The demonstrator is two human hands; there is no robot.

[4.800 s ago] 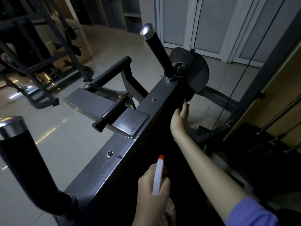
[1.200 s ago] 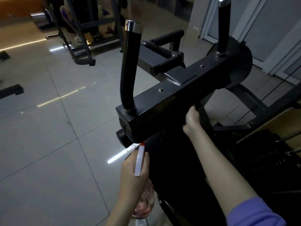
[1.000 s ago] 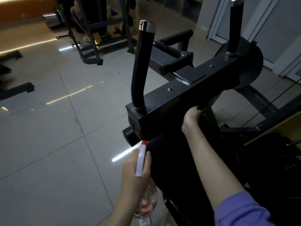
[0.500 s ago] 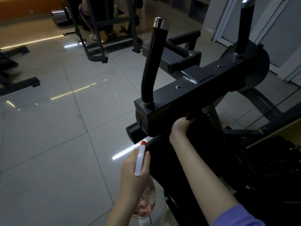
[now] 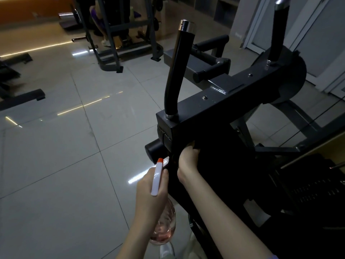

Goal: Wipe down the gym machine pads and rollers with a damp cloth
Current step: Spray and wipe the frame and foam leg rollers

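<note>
My left hand point(image 5: 149, 193) grips a clear spray bottle point(image 5: 156, 176) with a white head and an orange nozzle that points at the machine. My right hand point(image 5: 186, 161) is at the top left corner of the black upright pad point(image 5: 224, 165), just under the grey crossbar point(image 5: 214, 109). Its fingers curl round a dark cloth point(image 5: 195, 147) that hardly stands out from the pad. A black roller end point(image 5: 153, 150) sticks out left of the pad. Two black handles point(image 5: 177, 71) point(image 5: 278, 34) rise from the crossbar.
Behind the crossbar a grey plate carries two black padded bars point(image 5: 211, 58). A weight stack point(image 5: 308, 184) and a cable stand at the right. Another grey rack point(image 5: 112, 34) is at the back left, with glossy tiled floor point(image 5: 65, 165) in between.
My right hand has slid left along the top of the pad, from near its far end to its near corner. The left hand keeps the bottle where it was.
</note>
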